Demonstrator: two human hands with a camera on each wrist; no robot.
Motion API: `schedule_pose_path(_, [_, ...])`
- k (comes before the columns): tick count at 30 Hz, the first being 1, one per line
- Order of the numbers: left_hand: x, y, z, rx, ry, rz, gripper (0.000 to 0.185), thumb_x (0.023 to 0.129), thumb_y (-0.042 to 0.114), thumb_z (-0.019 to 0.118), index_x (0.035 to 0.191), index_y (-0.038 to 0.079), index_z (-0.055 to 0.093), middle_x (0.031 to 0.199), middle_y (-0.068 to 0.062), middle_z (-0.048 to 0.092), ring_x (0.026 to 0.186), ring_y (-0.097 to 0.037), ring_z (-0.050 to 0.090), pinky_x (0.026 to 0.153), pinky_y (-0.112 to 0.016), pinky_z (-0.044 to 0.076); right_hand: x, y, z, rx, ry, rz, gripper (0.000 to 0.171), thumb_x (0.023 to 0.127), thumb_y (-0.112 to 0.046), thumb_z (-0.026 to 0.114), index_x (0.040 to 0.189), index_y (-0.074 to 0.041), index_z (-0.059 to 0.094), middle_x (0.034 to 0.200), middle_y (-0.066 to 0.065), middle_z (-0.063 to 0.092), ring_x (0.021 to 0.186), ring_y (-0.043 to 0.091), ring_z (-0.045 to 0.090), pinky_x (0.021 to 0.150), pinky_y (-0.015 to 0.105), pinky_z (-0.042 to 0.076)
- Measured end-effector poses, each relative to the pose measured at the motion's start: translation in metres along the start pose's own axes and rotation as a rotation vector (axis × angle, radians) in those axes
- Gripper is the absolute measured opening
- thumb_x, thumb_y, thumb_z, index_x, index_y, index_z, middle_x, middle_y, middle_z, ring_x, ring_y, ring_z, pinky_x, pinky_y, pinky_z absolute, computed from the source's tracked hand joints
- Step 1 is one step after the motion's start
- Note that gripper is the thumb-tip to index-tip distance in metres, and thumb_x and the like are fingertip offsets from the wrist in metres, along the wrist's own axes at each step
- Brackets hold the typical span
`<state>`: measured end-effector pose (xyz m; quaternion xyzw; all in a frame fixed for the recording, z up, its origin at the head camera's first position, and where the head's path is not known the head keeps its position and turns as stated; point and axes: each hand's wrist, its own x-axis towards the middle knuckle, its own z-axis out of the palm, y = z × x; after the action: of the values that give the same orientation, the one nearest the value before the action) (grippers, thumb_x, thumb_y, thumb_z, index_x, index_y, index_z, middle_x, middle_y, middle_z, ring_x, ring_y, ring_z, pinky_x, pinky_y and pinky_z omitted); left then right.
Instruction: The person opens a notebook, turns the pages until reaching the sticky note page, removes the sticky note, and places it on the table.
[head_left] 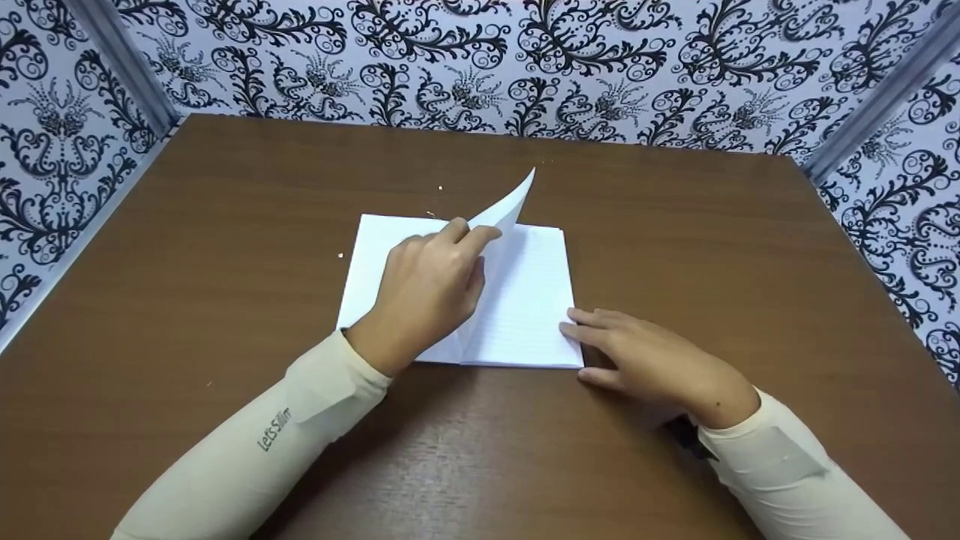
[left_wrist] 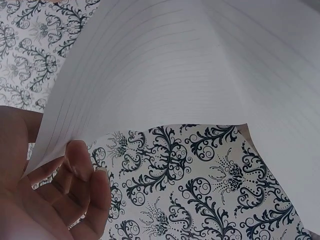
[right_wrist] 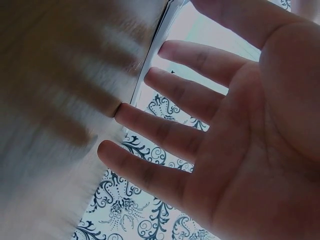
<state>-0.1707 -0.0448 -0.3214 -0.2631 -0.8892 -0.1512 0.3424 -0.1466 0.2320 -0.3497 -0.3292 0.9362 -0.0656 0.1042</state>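
Note:
An open notebook (head_left: 525, 300) with faintly lined white pages lies on the brown table. One raised page (head_left: 504, 208) stands up from its middle, the upper corner curving to the right. My left hand (head_left: 433, 277) pinches that page near its edge; in the left wrist view the lined page (left_wrist: 150, 75) passes between the thumb and curled fingers (left_wrist: 80, 160). At the notebook's lower right edge rests my right hand (head_left: 645, 352), its fingertips touching the border. Seen from the right wrist, the fingers (right_wrist: 170, 132) are straight and spread, with nothing in the palm.
The brown table (head_left: 225, 300) extends around the notebook. Small white scraps (head_left: 340, 256) lie to its left and behind it. Patterned panels (head_left: 465, 67) stand along the back and both sides, joined by grey posts (head_left: 124, 60).

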Motion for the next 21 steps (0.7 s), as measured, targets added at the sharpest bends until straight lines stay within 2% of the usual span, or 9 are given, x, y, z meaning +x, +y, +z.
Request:
schedule_pose_path(11, [-0.007, -0.016, -0.005, 0.040, 0.006, -0.014, 0.024, 0.087, 0.003, 0.060, 0.105, 0.013, 0.073, 0.085, -0.007, 0.068, 0.053, -0.024, 0.060, 0.050, -0.041, 0.048, 0.000, 0.000, -0.002, 0.006, -0.024, 0.023, 0.058, 0.096, -0.029, 0.066, 0.146, -0.007, 0.050, 0.155, 0.016, 0.044, 0.142, 0.039, 0.042, 0.113, 0.055, 0.036])
schedule_pose_path(21, [-0.017, -0.030, -0.011, 0.074, -0.069, -0.034, 0.023, 0.088, 0.002, 0.061, 0.106, 0.010, 0.074, 0.081, -0.009, 0.067, 0.049, -0.022, 0.055, 0.045, -0.038, 0.043, 0.000, -0.001, -0.002, 0.007, -0.026, 0.026, 0.058, 0.096, -0.030, 0.066, 0.147, -0.007, 0.050, 0.156, 0.015, 0.043, 0.142, 0.039, 0.042, 0.113, 0.054, 0.036])
